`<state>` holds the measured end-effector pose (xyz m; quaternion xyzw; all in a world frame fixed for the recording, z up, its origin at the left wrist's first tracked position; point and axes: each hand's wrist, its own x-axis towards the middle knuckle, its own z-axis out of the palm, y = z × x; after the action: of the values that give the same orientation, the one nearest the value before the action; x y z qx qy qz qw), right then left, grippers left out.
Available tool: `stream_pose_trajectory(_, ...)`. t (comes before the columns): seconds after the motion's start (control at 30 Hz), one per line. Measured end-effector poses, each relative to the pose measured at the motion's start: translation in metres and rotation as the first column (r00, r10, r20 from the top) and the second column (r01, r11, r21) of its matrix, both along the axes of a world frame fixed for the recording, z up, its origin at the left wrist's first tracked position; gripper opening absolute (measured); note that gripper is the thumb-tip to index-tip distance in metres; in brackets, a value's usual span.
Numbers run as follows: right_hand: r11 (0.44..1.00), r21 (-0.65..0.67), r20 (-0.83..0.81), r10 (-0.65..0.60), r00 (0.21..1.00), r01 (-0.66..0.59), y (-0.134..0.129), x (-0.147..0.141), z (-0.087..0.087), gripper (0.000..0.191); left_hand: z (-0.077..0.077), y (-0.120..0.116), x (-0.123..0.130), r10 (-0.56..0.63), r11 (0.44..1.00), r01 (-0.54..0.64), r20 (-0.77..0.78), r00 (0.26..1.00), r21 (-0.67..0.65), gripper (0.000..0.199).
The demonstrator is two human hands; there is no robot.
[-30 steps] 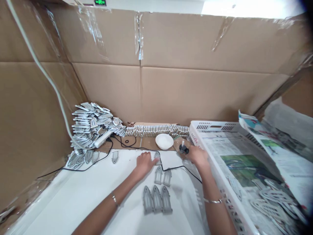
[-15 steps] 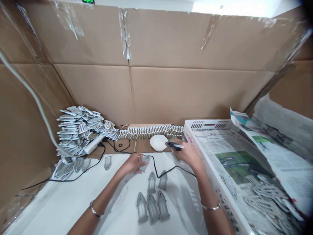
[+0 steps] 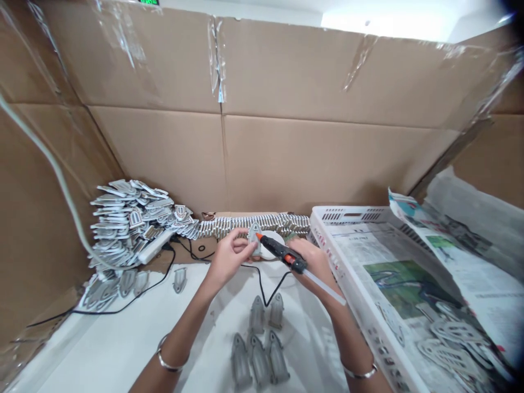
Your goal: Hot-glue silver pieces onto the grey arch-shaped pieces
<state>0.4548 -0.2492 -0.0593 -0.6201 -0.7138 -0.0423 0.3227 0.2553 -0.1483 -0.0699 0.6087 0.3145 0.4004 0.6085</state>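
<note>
My left hand (image 3: pixel 231 255) pinches a small grey pointed plastic piece (image 3: pixel 254 231) upright in front of a white bowl (image 3: pixel 273 240). My right hand (image 3: pixel 310 256) grips a black and orange glue gun (image 3: pixel 282 253), a clear glue stick poking out of its back. The gun's orange tip is at the face of the held piece; whether they touch I cannot tell. Nearer to me, several similar grey pieces (image 3: pixel 259 360) lie in two rows on the white table surface (image 3: pixel 204 338).
A tall heap of flat grey-white pieces (image 3: pixel 123 224) and a white power strip (image 3: pixel 155 246) are at left. A long row of pieces (image 3: pixel 241 222) lines the cardboard wall (image 3: pixel 164 158). At right stands a white crate (image 3: pixel 352 284) with newspaper and pieces. Black cable (image 3: pixel 262 284) crosses the table.
My left hand has raised the grey piece up and forward to the bowl. The glue gun has turned, its tip now at the piece. The view has shifted slightly.
</note>
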Motion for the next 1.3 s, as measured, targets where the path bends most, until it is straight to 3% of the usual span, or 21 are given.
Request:
stream_pose_trajectory(0.23, 0.994, 0.111, 0.062, -0.014, 0.998, 0.007, 0.0, -0.006, -0.001, 0.027, 0.01, -0.011, -0.003, 0.041, 0.996, -0.04, -0.017, 0.999, 0.08, 0.041)
stream_pose_trajectory(0.4, 0.987, 0.156, 0.117, -0.054, 0.992, 0.035, 0.001, -0.011, 0.0, 0.032, 0.007, -0.012, -0.004, 0.065, 0.986, -0.056, -0.05, 0.997, 0.156, 0.037)
stream_pose_trajectory(0.53, 0.997, 0.053, 0.108, -0.06, 0.992, 0.054, -0.003, -0.001, 0.007, 0.026, 0.0, -0.005, -0.003, 0.097, 0.978, -0.085, -0.056, 0.994, 0.189, 0.033)
stream_pose_trajectory(0.63, 0.973, -0.09, 0.094, -0.202, 0.975, 0.21, -0.006, 0.013, 0.011, 0.021, -0.005, 0.001, -0.004, 0.161, 0.968, -0.142, -0.078, 0.984, 0.207, 0.032)
stream_pose_trajectory(0.7, 0.903, -0.226, 0.127, -0.344, 0.931, 0.364, -0.005, 0.024, 0.009, 0.022, -0.007, 0.005, -0.006, 0.185, 0.965, -0.159, -0.113, 0.976, 0.21, 0.031)
stream_pose_trajectory(0.8, 0.712, -0.447, 0.249, -0.482, 0.84, 0.541, 0.001, 0.035, -0.003, 0.031, -0.005, 0.008, -0.01, 0.185, 0.965, -0.151, -0.15, 0.971, 0.214, 0.029)
stream_pose_trajectory(0.9, 0.549, -0.582, 0.36, -0.487, 0.796, 0.599, 0.009, 0.04, -0.02, 0.037, 0.0, 0.009, -0.013, 0.171, 0.96, -0.124, -0.173, 0.97, 0.253, 0.025)
stream_pose_trajectory(1.0, 0.485, -0.645, 0.396, -0.448, 0.801, 0.59, 0.011, 0.041, -0.025, 0.039, 0.005, 0.01, -0.016, 0.177, 0.952, -0.12, -0.187, 0.966, 0.282, 0.027)
stream_pose_trajectory(1.07, 0.503, -0.649, 0.382, -0.433, 0.817, 0.57, 0.008, 0.039, -0.02, 0.037, 0.007, 0.01, -0.016, 0.155, 0.96, -0.106, -0.176, 0.972, 0.257, 0.029)
stream_pose_trajectory(1.1, 0.549, -0.628, 0.353, -0.432, 0.83, 0.552, 0.007, 0.037, -0.015, 0.035, 0.007, 0.01, -0.016, 0.134, 0.968, -0.094, -0.161, 0.978, 0.235, 0.029)
stream_pose_trajectory(1.23, 0.846, -0.381, 0.103, -0.362, 0.927, 0.372, 0.0, 0.025, 0.002, 0.026, 0.006, 0.011, -0.014, 0.067, 0.987, -0.054, -0.08, 0.995, 0.154, 0.029)
stream_pose_trajectory(1.3, 0.951, -0.208, -0.02, -0.24, 0.971, 0.231, -0.001, 0.018, 0.006, 0.029, 0.007, 0.01, -0.013, 0.058, 0.99, -0.05, -0.058, 0.997, 0.134, 0.03)
